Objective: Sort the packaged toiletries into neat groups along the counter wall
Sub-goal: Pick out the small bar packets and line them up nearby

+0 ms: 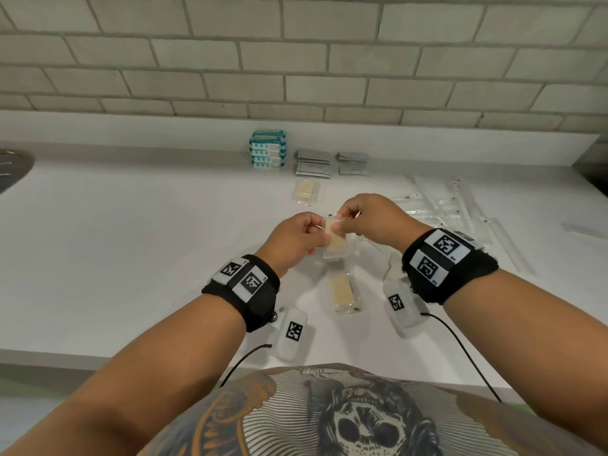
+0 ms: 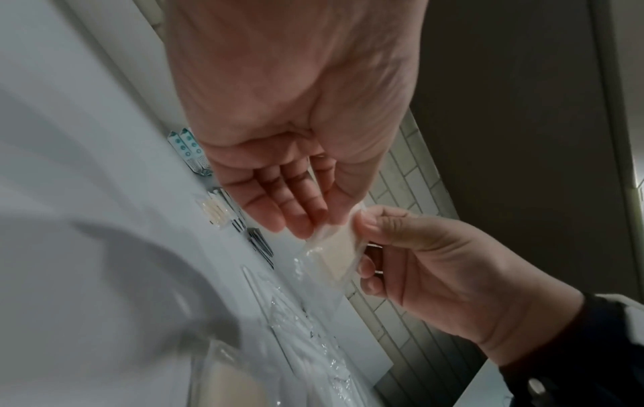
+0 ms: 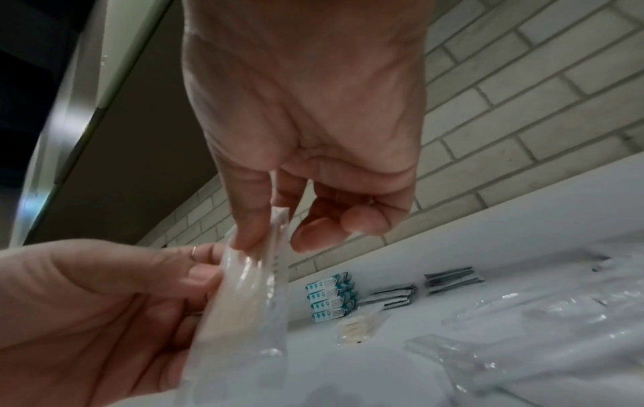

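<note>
I hold a beige pad in a clear wrapper (image 1: 335, 243) above the counter's middle, with both hands on it. My left hand (image 1: 320, 236) grips its left side between thumb and fingers. My right hand (image 1: 340, 222) pinches the wrapper's top edge with thumb and forefinger. In the left wrist view the wrapped pad (image 2: 340, 254) hangs below my left fingers (image 2: 296, 209), with the right hand (image 2: 369, 247) on its edge. In the right wrist view the right thumb and forefinger (image 3: 251, 234) pinch the wrapper (image 3: 251, 292). A second wrapped pad (image 1: 343, 292) lies below my hands, and a third (image 1: 306, 191) lies nearer the wall.
Along the wall stand a stack of teal-and-white boxes (image 1: 268, 154) and two piles of grey sachets (image 1: 313, 163) (image 1: 352, 163). Several long clear-wrapped items (image 1: 454, 205) lie scattered at the right. A sink rim (image 1: 13, 169) shows at far left. The counter's front edge (image 1: 98, 357) runs below my forearms.
</note>
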Available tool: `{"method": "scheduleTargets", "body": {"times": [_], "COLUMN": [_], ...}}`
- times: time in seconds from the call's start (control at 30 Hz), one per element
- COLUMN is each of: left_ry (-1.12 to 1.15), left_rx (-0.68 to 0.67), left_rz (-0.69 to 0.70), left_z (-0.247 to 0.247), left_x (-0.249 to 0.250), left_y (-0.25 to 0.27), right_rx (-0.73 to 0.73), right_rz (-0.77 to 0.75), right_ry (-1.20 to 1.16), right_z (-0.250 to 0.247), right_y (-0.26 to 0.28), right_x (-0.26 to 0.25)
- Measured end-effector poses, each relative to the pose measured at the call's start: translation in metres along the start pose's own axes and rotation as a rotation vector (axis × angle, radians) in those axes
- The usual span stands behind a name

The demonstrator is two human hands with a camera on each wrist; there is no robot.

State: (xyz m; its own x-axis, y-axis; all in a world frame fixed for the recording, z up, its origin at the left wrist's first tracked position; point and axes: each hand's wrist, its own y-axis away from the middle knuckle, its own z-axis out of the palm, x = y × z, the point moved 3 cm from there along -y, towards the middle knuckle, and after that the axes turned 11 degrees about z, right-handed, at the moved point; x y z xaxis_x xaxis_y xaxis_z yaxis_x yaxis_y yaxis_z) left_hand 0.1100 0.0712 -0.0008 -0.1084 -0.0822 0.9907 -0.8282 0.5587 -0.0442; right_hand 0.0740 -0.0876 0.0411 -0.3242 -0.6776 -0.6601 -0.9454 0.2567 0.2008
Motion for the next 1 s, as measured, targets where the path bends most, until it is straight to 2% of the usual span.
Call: {"method": "scheduleTargets", "body": {"times": [0.2,0.3,0.33,0.5,0.6,0.67,0.77,0.83,0.9,1.0], "left_ry": [-0.037,-0.05,-0.06,-0.102,-0.106,-0.1,-0.088,-0.08,-0.072,-0.083], "left_rx": [-0.044,-0.045,-0.034,0.009,-0.115,-0.211,-0.243,-0.225,-0.208,-0.165], "left_rz": [-0.014,-0.038,-0.051,-0.21,-0.394,-0.481,-0.53,-0.532,-0.535,-0.527], "left_z": [0.001,0.0,0.0,-0.002,0.007,0.016,0.025,0.029,0.034,0.037], "left_x": [-0.002,-0.007,-0.009,-0.02,-0.029,-0.033,-0.033,-0.032,-0.033,-0.033], "left_y": [0.006,0.006,0.007,0.01,0.018,0.024,0.03,0.031,0.03,0.025], "right_rx": [-0.005,0.106,0.098,-0.112,-0.194,-0.167,-0.067,-0.147,-0.272,-0.331], "right_rz": [0.037,0.028,0.034,0.063,0.11,0.158,0.322,0.492,0.622,0.664], "right_ry": [-0.115,0.089,0.126,0.308,0.409,0.365,0.292,0.213,-0.012,-0.096], "right_z": [-0.007,-0.008,-0.008,0.007,0.031,0.042,0.043,0.044,0.048,0.053], "right_y": [0.007,0.007,0.007,0.016,0.017,0.016,0.019,0.024,0.032,0.034], "right_x": [0.004,0.004,0.005,0.007,0.021,0.034,0.049,0.061,0.067,0.067]}}
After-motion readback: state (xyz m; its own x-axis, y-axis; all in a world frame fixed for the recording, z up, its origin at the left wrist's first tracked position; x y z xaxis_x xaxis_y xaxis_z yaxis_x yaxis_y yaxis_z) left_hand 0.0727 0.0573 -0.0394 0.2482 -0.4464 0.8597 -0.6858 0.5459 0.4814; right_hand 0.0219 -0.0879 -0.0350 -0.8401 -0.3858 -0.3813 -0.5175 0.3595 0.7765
